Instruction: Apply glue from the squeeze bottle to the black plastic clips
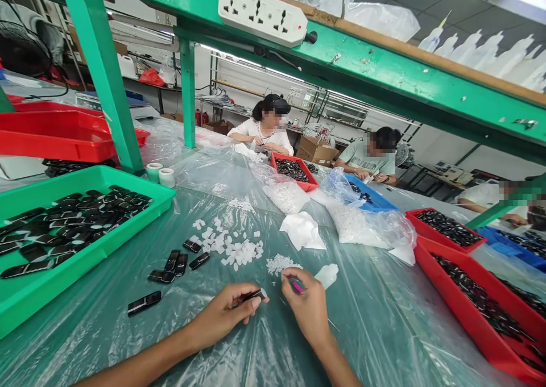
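My left hand (239, 307) is closed around a small glossy black casing (254, 295) with a pale end, held just above the table. To its right, my right hand (303, 296) is curled in a pinch on a slim tool (297, 286) showing pink and dark colours; its tip is hidden. Small clear-white pieces (281, 263) lie in a pile right by my right fingertips. Farther left sits a loose heap of flat white pieces (239, 249). Several more black casings (173, 262) lie to the left of my left hand.
A green tray (164, 196) of black casings stands left, below a red tray (63, 142). Red bins (430, 296) line the right. A squeeze bottle (327, 275), bags of white pieces (358, 225) and a green shelf frame (187, 91) are near. Co-workers (261, 134) sit opposite.
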`<state>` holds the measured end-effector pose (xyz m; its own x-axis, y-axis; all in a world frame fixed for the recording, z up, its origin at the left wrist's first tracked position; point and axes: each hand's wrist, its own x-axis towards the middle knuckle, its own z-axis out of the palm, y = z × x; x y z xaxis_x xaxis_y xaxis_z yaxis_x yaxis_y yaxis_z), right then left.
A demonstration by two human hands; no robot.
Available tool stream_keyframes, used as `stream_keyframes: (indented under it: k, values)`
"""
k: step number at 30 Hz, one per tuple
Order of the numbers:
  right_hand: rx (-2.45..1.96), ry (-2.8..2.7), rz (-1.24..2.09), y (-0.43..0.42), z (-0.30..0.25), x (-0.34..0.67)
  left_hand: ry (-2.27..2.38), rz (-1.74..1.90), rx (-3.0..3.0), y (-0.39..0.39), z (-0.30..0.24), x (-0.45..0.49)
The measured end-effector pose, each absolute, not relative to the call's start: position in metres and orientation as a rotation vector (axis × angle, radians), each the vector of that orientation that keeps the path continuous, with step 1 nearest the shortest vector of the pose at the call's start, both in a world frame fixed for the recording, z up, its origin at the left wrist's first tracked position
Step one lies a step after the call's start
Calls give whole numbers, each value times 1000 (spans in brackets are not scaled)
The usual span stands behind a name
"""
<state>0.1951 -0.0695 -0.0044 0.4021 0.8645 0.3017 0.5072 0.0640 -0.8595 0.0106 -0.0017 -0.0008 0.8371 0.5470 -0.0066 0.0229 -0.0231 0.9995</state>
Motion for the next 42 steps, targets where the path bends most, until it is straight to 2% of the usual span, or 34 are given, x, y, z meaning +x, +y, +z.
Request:
stream_keyframes:
  k: [8, 17, 42]
  values:
    - [-1144, -1150, 1115, -72, 1, 184, 347, 425, 1503, -2, 1, 8]
    - [-927, -960, 1426, -77, -3, 180, 228, 387, 1464, -2, -2, 5]
    - [-938, -893, 1501, -76, 1, 178, 274, 370, 1537, -4, 2, 4]
